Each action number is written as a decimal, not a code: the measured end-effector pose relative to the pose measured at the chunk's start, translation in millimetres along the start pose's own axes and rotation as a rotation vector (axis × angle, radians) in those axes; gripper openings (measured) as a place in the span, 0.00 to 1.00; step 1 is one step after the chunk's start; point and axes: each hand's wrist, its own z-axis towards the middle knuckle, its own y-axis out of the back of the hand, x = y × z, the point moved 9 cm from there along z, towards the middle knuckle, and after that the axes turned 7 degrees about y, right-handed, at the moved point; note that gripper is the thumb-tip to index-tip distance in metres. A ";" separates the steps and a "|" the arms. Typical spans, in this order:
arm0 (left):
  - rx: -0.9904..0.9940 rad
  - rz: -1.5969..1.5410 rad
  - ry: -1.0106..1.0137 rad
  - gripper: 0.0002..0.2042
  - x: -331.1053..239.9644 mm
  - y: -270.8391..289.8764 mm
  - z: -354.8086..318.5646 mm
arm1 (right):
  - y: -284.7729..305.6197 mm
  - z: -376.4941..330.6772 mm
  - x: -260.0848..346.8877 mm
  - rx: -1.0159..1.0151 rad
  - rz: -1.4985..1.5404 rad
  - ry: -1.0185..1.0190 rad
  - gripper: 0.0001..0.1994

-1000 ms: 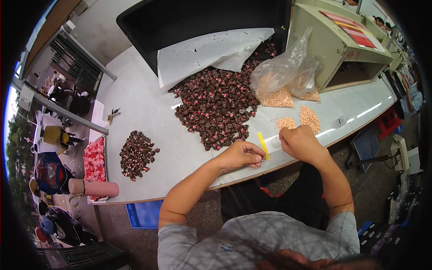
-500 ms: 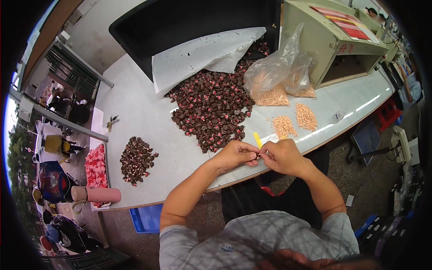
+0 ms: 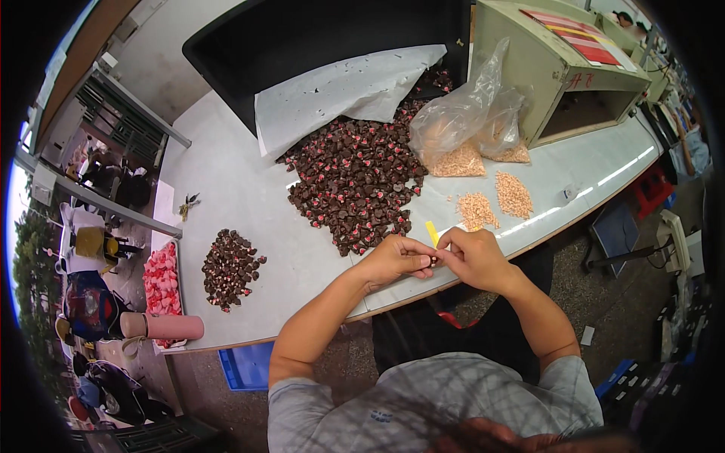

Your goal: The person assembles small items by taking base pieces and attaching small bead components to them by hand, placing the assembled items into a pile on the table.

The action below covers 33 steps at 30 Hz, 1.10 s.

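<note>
At the table's front edge, my left hand (image 3: pixel 394 258) pinches a small dark brown piece (image 3: pixel 433 261) between thumb and fingers. My right hand (image 3: pixel 476 260) is closed against it, thumb and index finger pressed together; whatever they hold is too small to see. Just beyond the fingertips lies a yellow strip (image 3: pixel 431 232). Two little heaps of tan bits, a nearer heap (image 3: pixel 476 213) and a farther heap (image 3: pixel 514 196), lie past my right hand. A large pile of dark brown pieces with pink-red spots (image 3: pixel 355 181) spreads beyond my left hand.
A smaller dark pile (image 3: pixel 229 270) lies at left, near a pink bottle (image 3: pixel 174 327) and a tray of pink pieces (image 3: pixel 161 279). At the back stand a black bin (image 3: pixel 317 38) with a white sheet (image 3: pixel 340 87), plastic bags of tan bits (image 3: pixel 457 155) and a greenish metal box (image 3: pixel 544 83).
My right hand has shifted and turned slightly, its fingertips moving a little at the small piece. My left hand stays in place.
</note>
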 end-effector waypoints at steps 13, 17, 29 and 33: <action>0.045 0.017 -0.001 0.12 4.3 5.8 0.2 | -7.5 2.0 -4.6 0.052 -0.011 -0.049 0.14; 0.075 -0.065 -0.005 0.13 1.4 2.8 3.7 | 17.6 -26.8 -42.2 -0.370 0.354 -0.147 0.08; -0.497 0.165 -0.461 0.15 -66.2 54.2 -64.7 | 50.5 -88.9 -109.0 -0.744 -0.006 -0.184 0.05; -1.434 1.252 -0.793 0.15 -91.6 86.3 -168.5 | 48.8 -89.6 -119.3 -0.751 0.045 -0.179 0.06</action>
